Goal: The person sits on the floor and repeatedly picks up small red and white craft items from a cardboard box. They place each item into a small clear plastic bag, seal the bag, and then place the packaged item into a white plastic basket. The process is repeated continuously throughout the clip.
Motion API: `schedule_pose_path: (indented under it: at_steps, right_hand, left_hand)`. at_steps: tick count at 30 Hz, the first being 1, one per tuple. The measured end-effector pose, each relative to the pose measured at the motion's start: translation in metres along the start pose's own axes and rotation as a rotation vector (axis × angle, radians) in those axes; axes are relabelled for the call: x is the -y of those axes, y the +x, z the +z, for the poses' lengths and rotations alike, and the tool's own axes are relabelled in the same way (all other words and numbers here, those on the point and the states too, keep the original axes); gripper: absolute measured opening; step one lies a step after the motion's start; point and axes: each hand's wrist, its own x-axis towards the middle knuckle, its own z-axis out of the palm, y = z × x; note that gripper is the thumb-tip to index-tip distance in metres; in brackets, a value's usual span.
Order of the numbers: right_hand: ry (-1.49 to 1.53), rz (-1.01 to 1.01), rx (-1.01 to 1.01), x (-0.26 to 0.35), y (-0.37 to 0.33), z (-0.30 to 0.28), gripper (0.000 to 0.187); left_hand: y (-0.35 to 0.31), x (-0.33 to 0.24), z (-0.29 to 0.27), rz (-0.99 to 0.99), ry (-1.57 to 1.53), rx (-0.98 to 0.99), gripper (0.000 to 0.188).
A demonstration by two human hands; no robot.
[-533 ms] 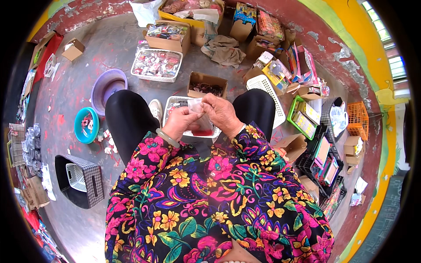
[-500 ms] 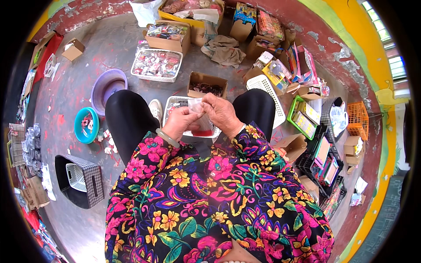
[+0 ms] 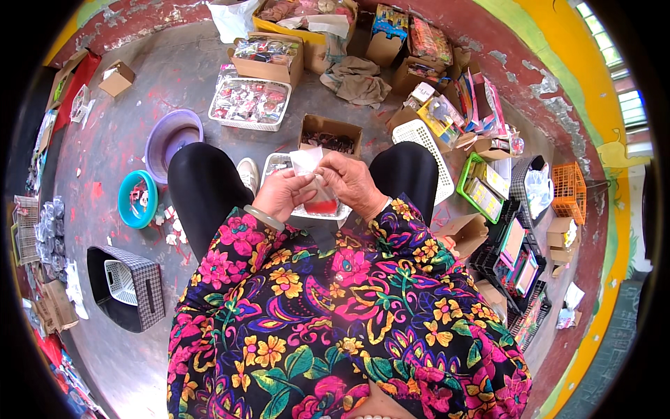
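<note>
Between my knees, my left hand (image 3: 280,194) and my right hand (image 3: 354,184) pinch a small clear plastic bag (image 3: 307,160) from both sides. Its whitish upper part sticks up above my fingertips. Red shows below my fingers, apparently in the bag's lower part; what it is I cannot make out. Under my hands stands a white plastic basket (image 3: 273,162) holding small packaged items, partly hidden by my hands. Just beyond it is an open cardboard box (image 3: 347,126) with dark reddish pieces inside.
To the left stand a purple basin (image 3: 159,134) and a teal basin (image 3: 143,222). Ahead is a white basket (image 3: 276,124) full of small packets. A white crate (image 3: 427,157) lies by my right knee, a green basket (image 3: 469,188) beyond it. Boxes line the wall.
The bag's whitish top now stands higher and further out above my fingers. Both thumbs and fingertips have shifted slightly on it.
</note>
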Motion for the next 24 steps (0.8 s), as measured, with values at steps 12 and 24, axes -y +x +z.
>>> schedule_pose_path:
  at_steps: [12,24]
  right_hand:
    - [0.202,0.005,0.029,0.0,-0.001,-0.001,0.01]
    - [0.46,0.24,0.057,0.002,-0.004,0.002,0.01]
  left_hand:
    - [-0.002,-0.005,-0.004,-0.025,-0.087,0.088,0.032]
    - [0.001,-0.006,-0.005,-0.095,0.302,0.07,0.021]
